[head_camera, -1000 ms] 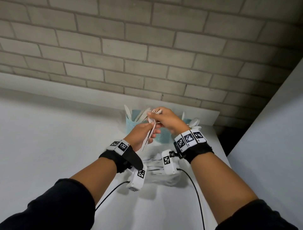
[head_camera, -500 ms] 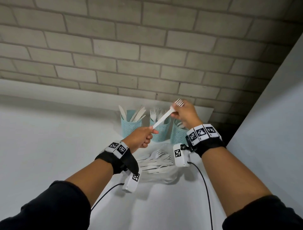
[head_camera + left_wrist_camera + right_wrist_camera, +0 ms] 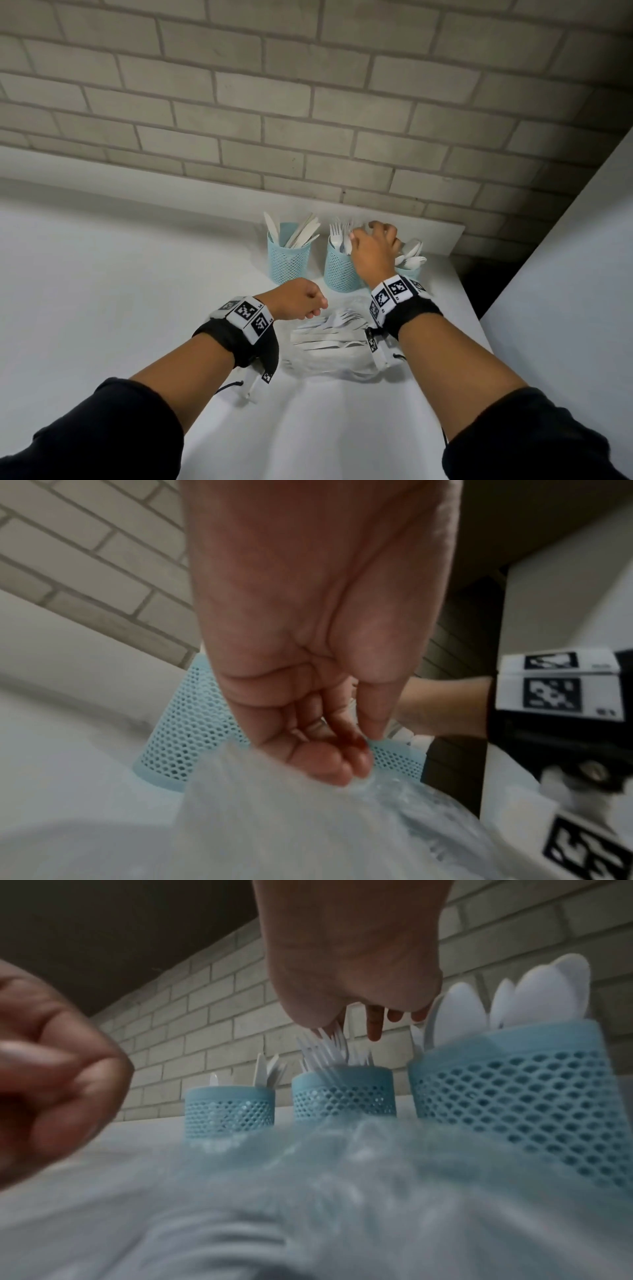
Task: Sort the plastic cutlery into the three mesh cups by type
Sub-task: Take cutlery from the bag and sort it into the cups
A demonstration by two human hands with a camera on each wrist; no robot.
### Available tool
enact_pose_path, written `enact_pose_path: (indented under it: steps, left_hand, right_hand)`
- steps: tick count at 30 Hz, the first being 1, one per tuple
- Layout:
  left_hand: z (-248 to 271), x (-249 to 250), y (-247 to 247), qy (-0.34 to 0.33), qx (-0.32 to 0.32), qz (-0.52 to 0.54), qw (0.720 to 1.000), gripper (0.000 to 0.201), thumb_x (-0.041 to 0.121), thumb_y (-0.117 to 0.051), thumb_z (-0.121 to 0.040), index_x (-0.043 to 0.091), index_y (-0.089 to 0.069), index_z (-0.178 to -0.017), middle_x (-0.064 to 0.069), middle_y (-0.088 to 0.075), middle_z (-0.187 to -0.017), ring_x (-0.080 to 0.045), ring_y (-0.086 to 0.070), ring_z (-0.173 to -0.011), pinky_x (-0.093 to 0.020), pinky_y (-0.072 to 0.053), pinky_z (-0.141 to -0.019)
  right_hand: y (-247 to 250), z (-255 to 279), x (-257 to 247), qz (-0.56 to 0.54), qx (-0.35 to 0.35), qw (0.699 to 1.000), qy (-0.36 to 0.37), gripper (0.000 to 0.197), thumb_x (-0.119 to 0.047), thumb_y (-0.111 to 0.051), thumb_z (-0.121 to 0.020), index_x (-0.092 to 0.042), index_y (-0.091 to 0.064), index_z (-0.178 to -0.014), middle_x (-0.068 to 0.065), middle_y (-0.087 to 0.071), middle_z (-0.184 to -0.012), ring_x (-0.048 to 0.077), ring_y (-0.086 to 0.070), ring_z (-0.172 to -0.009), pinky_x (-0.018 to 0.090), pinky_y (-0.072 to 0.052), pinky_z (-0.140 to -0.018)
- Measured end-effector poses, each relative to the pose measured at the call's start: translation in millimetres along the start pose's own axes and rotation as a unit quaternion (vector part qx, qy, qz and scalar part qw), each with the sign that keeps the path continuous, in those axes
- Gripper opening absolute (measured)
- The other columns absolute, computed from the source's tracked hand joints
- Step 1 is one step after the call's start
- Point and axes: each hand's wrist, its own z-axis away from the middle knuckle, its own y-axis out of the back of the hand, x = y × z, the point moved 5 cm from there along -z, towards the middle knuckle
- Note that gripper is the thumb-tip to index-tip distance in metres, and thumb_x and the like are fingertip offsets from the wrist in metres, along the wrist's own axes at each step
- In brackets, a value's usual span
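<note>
While the right hand [image 3: 371, 248] reaches over the middle cup [image 3: 342, 270], its fingers point down among the white forks [image 3: 337, 233] standing there; whether they pinch one of them I cannot tell, since the back of the hand covers the tips in the head view and the right wrist view is blurred. The left hand [image 3: 298, 298] hovers above the table [image 3: 102, 291] with fingers curled in and nothing visible in them. Knives [image 3: 301, 233] stand in the left cup [image 3: 287, 260]. Spoons [image 3: 409, 255] fill the right cup [image 3: 409, 272], which is mostly hidden behind the right wrist. More white cutlery [image 3: 329, 334] lies on a clear plastic bag [image 3: 318, 359] between the forearms, partly covered by the right wristband.
</note>
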Motion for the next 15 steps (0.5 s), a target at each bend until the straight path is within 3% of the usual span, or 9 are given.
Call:
enact_pose_path:
  steps: [3,5,6,8,10,11,13,15]
  left_hand:
    - [2,2,-6,-0.033,-0.022,-0.117,0.992,0.028,0.022,-0.053,-0.094,0.001,-0.066,-0.107,-0.002,-0.063,-0.091,-0.008,-0.055,-0.076,-0.017,-0.043,-0.071]
    - [3,5,-12,-0.047,-0.035,-0.180,0.982,0.029,0.024,-0.052,-0.095,0.004,-0.065,-0.111,-0.005,-0.064,-0.111,-0.016,-0.059,-0.096,-0.023,-0.042,-0.085]
    - [4,6,-15,-0.052,-0.040,-0.202,0.977,0.030,0.024,-0.051,-0.095,0.005,-0.064,-0.114,-0.005,-0.062,-0.119,-0.019,-0.057,-0.105,-0.023,-0.041,-0.090]
    - [6,7,-22,-0.056,-0.043,-0.248,0.966,0.036,0.029,-0.049,-0.096,0.007,-0.058,-0.122,-0.007,-0.058,-0.127,-0.022,-0.054,-0.114,-0.025,-0.038,-0.094]
    - [8,9,-29,-0.054,-0.046,-0.290,0.954,0.042,0.034,-0.048,-0.096,0.005,-0.055,-0.125,-0.009,-0.056,-0.127,-0.025,-0.052,-0.115,-0.028,-0.037,-0.095]
    - [8,9,-33,-0.053,-0.047,-0.304,0.950,0.043,0.034,-0.047,-0.096,0.005,-0.054,-0.125,-0.011,-0.056,-0.127,-0.026,-0.051,-0.116,-0.029,-0.037,-0.096]
    - [8,10,-40,-0.055,-0.047,-0.313,0.947,0.041,0.032,-0.048,-0.095,0.008,-0.052,-0.128,-0.011,-0.054,-0.129,-0.026,-0.049,-0.119,-0.029,-0.036,-0.097]
    - [8,8,-44,-0.039,-0.040,-0.306,0.950,0.045,0.030,-0.051,-0.094,0.010,-0.044,-0.134,-0.011,-0.050,-0.134,-0.026,-0.046,-0.123,-0.032,-0.037,-0.100]
  right_hand:
    - [10,-4,-7,0.034,-0.021,0.999,0.017,0.033,-0.030,-0.038,-0.098,-0.021,-0.058,-0.121,0.013,-0.032,-0.145,0.034,-0.023,-0.131,0.044,-0.023,-0.103]
    - [22,-5,-10,0.009,-0.028,0.999,0.035,0.036,-0.029,-0.043,-0.095,-0.020,-0.052,-0.129,0.014,-0.033,-0.144,0.033,-0.030,-0.130,0.043,-0.028,-0.104]
    - [28,-5,-11,-0.038,-0.027,0.998,0.046,0.034,-0.026,-0.046,-0.094,-0.016,-0.056,-0.125,0.014,-0.042,-0.137,0.030,-0.041,-0.123,0.039,-0.035,-0.099]
    - [40,3,-14,-0.156,-0.050,0.984,0.066,0.021,-0.017,-0.051,-0.089,-0.007,-0.068,-0.096,0.013,-0.062,-0.108,0.022,-0.057,-0.092,0.029,-0.043,-0.077]
    - [40,17,-16,-0.205,-0.176,0.960,0.074,0.016,-0.014,-0.058,-0.085,-0.008,-0.068,-0.075,0.008,-0.067,-0.083,0.015,-0.056,-0.073,0.024,-0.040,-0.067]
    - [37,26,-17,-0.183,-0.256,0.946,0.071,0.012,-0.016,-0.062,-0.085,-0.013,-0.070,-0.076,0.004,-0.067,-0.082,0.013,-0.056,-0.073,0.023,-0.041,-0.066]
    - [27,42,-14,-0.085,-0.375,0.920,0.075,0.014,-0.024,-0.064,-0.085,-0.017,-0.073,-0.093,0.001,-0.069,-0.099,0.014,-0.060,-0.086,0.024,-0.045,-0.072]
    - [16,52,-5,-0.011,-0.406,0.911,0.065,0.024,-0.023,-0.063,-0.086,-0.014,-0.072,-0.106,0.001,-0.068,-0.112,0.017,-0.060,-0.098,0.028,-0.047,-0.085]
